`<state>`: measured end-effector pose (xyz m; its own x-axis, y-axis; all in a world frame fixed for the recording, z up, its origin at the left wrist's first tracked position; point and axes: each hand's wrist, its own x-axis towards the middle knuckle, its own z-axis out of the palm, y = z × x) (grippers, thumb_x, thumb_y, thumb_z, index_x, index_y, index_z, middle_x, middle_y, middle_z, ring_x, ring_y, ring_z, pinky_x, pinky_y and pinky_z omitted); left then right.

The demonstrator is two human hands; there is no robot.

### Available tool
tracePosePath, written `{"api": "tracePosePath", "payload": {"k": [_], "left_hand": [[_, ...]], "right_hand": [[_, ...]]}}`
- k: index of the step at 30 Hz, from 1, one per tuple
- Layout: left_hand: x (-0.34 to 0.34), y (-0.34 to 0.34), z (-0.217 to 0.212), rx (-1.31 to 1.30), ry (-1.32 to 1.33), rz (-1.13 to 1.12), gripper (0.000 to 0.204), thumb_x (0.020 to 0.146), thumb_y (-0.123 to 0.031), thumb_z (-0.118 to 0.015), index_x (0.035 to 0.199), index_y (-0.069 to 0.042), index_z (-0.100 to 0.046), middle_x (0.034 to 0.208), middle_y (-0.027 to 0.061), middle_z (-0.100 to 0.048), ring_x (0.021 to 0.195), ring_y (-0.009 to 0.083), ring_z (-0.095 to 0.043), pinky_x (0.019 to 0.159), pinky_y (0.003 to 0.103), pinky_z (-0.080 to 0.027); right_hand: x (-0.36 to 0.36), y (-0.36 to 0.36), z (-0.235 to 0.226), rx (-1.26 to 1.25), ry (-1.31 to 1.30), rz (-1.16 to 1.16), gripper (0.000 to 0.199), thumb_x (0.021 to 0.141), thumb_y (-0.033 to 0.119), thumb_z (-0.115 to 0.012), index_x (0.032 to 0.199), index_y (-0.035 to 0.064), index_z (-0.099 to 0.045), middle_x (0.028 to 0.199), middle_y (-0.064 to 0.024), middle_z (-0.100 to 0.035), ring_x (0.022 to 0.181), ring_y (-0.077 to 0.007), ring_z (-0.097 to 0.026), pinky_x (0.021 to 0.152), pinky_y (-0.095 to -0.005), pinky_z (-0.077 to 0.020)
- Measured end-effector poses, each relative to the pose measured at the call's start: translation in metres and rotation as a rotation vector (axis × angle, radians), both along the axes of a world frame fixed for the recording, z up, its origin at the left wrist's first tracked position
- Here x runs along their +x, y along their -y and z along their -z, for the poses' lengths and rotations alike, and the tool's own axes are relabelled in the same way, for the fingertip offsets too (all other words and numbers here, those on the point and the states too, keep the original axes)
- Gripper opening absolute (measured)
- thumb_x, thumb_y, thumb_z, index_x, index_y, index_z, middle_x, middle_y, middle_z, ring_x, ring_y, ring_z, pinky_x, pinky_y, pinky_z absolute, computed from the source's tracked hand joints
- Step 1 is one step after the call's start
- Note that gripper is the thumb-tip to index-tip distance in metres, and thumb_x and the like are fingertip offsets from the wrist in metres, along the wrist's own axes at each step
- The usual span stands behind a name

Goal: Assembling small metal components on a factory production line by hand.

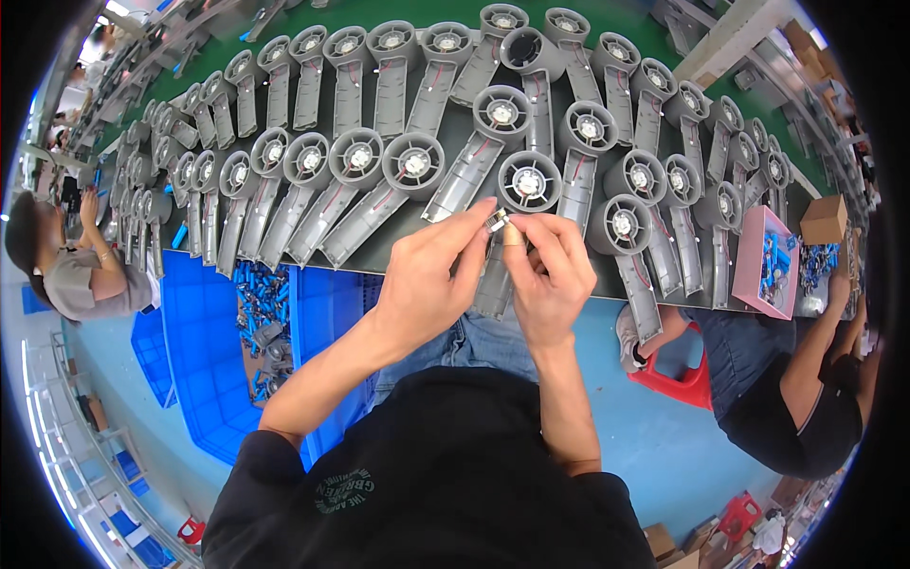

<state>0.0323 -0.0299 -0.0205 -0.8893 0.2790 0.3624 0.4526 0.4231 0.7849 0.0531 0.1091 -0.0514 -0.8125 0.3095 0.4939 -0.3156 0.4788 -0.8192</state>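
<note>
A small silvery metal part [497, 221] is pinched between the fingertips of my left hand [431, 270] and my right hand [550, 275]; its exact kind is too small to make out. A tan wrap covers one finger of my right hand. Just beyond my fingertips lies a grey fan housing [529, 181] with a round spoked end and a white centre. Its long, trough-shaped handle runs toward me, partly hidden beneath my hands. To the left rests a similar grey housing [413, 165] with a thin red wire along its handle.
Rows of grey housings cover the dark table [365, 254]. Below its left edge stand blue crates [204, 379] with blue cylindrical parts. A pink box [764, 261] sits at the right near a cardboard box [823, 220]. Co-workers sit at both sides, one beside a red stool [697, 379].
</note>
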Motion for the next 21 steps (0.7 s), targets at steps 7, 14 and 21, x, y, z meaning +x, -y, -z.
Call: {"api": "tracePosePath", "payload": {"k": [7, 14, 21], "left_hand": [[-0.004, 0.004, -0.002, -0.039, -0.034, 0.108, 0.031, 0.088, 0.002, -0.061, 0.118, 0.006, -0.062, 0.092, 0.0205, -0.068, 0.074, 0.0324, -0.067, 0.064, 0.037, -0.053], [-0.004, 0.009, -0.002, -0.02, 0.025, 0.116, 0.034, 0.087, 0.003, -0.061, 0.121, 0.006, -0.061, 0.089, 0.0191, -0.066, 0.073, 0.0332, -0.065, 0.065, 0.038, -0.052], [-0.012, 0.015, -0.011, -0.107, 0.022, 0.238, 0.031, 0.087, 0.003, -0.057, 0.118, 0.006, -0.059, 0.089, 0.0197, -0.064, 0.074, 0.0372, -0.063, 0.066, 0.042, -0.051]], "right_hand": [[0.001, -0.004, 0.002, -0.059, 0.007, -0.04, 0.019, 0.078, -0.005, -0.074, 0.096, -0.0003, -0.073, 0.091, -0.0036, -0.065, 0.057, -0.0021, -0.049, 0.046, -0.0183, -0.0362], [0.0, -0.005, -0.001, -0.031, -0.017, -0.052, 0.017, 0.076, -0.006, -0.075, 0.092, -0.0015, -0.072, 0.088, -0.0041, -0.065, 0.055, -0.0023, -0.049, 0.045, -0.0184, -0.0365], [-0.003, -0.012, -0.006, 0.029, 0.012, -0.128, 0.014, 0.075, -0.006, -0.076, 0.087, -0.0021, -0.069, 0.086, -0.0045, -0.064, 0.056, -0.0037, -0.052, 0.046, -0.0194, -0.0402]]}}
